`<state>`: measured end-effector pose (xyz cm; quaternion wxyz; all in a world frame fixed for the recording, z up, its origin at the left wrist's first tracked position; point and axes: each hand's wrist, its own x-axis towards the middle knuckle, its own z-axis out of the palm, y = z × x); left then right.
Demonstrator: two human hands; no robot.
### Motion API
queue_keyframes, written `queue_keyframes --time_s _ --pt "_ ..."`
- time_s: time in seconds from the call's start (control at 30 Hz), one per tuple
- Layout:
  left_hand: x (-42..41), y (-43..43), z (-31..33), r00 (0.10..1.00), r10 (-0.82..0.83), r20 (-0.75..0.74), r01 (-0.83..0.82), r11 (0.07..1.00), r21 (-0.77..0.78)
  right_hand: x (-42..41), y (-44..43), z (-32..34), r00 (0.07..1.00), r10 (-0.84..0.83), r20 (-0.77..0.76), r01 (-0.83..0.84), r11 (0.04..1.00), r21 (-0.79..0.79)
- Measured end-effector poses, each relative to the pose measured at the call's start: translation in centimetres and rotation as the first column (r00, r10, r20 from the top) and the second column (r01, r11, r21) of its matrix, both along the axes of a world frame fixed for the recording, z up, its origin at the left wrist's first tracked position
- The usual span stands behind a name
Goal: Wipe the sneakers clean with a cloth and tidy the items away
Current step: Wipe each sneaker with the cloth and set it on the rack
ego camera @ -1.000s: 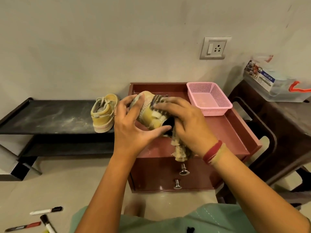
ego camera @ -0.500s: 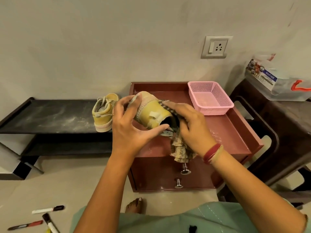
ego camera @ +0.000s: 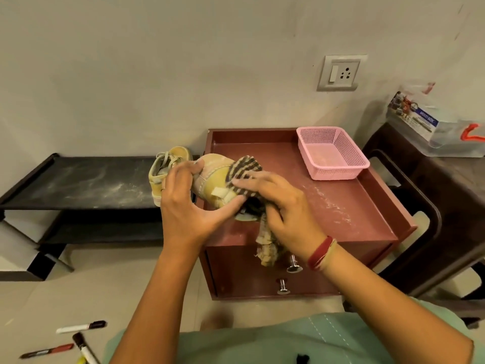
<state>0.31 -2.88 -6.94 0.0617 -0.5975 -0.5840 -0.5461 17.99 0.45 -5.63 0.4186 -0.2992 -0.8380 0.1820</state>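
My left hand grips a yellow sneaker above the front left of the maroon cabinet top, fingers over the toe and thumb under the side. My right hand presses a striped cloth against the sneaker's upper; the cloth's tail hangs below my palm. A second yellow sneaker stands on the black shelf, partly hidden behind my left hand.
A pink mesh basket sits at the cabinet's back right. White dust streaks the cabinet top and shelf. Markers lie on the floor at lower left. A dark chair and a clear box stand at right.
My right hand has slid the cloth forward along the sneaker toward its toe, after pulling back toward the heel. My left hand keeps its hold on the sneaker.
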Motion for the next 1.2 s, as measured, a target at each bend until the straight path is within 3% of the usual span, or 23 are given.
queue_keyframes --time_s 0.1,0.23,0.37,0.57,0.63,0.77,0.87,1.0,1.13,1.2 --pt "0.2 -0.3 0.0 0.998 0.060 0.013 -0.059 0.997 -0.053 -0.1 0.6 -0.4 0.991 -0.106 -0.082 0.096 0.989 -0.116" --pt "-0.2 -0.2 -0.2 0.996 0.074 0.055 -0.068 0.993 -0.101 -0.7 -1.3 -0.5 0.996 0.007 -0.087 -0.006 1.000 0.020" --pt "-0.9 -0.4 -0.2 0.987 0.116 0.113 -0.102 0.987 -0.127 -0.2 0.7 -2.0 0.989 -0.125 -0.083 0.110 0.978 -0.175" --pt "-2.2 -0.2 -0.7 0.979 0.127 0.159 -0.094 0.976 -0.198 -0.2 0.1 -2.6 1.000 -0.025 0.000 0.025 0.991 -0.132" --pt "-2.4 -0.3 -0.9 0.979 0.135 0.152 -0.098 0.969 -0.228 -0.6 0.6 -2.6 0.998 -0.057 -0.030 0.050 0.980 -0.190" --pt "-2.1 -0.4 -1.2 0.995 0.081 0.061 -0.064 0.968 -0.243 -1.6 -0.2 -2.0 0.994 -0.035 -0.102 0.020 0.989 -0.147" --pt "-2.2 -0.4 -1.6 0.997 0.064 0.040 -0.052 0.966 -0.253 -1.3 0.6 -2.6 0.999 -0.051 0.011 0.052 0.990 -0.133" --pt "-2.3 -0.6 -1.7 0.997 0.063 0.039 -0.049 0.955 -0.293 -0.9 2.7 -3.1 0.981 -0.177 0.079 0.192 0.946 -0.260" --pt "-2.3 -0.5 -1.7 0.999 0.035 -0.012 -0.037 0.949 -0.314 -1.8 0.1 -2.0 0.995 0.052 0.089 -0.035 0.983 -0.178" --pt "-2.5 -0.4 -1.8 0.999 0.032 -0.038 -0.043 0.946 -0.320 -1.7 0.6 -2.4 0.992 0.051 0.118 -0.035 0.990 -0.136"
